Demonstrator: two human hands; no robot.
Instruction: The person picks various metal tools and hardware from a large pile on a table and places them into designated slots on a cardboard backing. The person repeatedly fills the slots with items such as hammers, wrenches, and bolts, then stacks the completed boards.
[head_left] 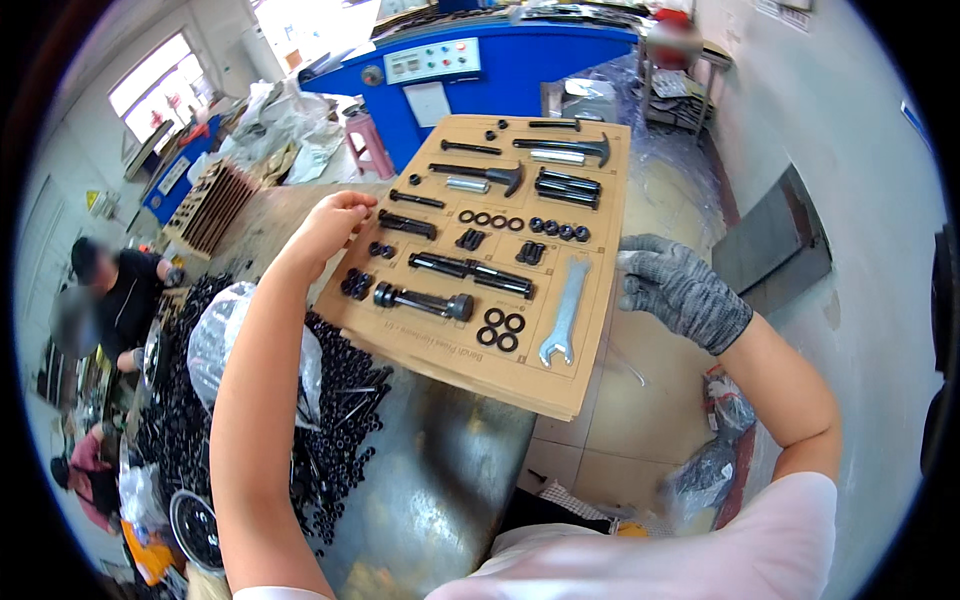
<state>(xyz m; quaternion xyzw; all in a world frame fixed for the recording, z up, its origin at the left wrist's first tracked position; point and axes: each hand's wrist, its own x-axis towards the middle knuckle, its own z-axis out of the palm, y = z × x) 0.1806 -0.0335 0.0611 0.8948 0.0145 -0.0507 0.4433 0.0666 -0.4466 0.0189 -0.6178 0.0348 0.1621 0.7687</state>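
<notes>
A brown cardboard hardware board [500,382] is held up in front of me, tilted, its near edge looking layered. My left hand [335,228], bare, grips its left edge. On the right edge, my right hand [672,290], in a grey knit glove, has its fingers bent at the cardboard, partly hidden. Fixed on the board are a silver open-end wrench [567,315], black rubber rings [501,329], a thick black bolt [424,302], long black rods [472,274], black hook-shaped pieces [476,177], silver sleeves [467,185], and several smaller bolts and nuts.
Below on the left, a metal worktable [430,455] bears a heap of black hardware [340,420] and a clear plastic bag [215,335]. A blue machine [500,80] and pink stool [368,145] stand beyond. Two people [130,300] are at far left. Wrapped bundles [700,475] lie by the right wall.
</notes>
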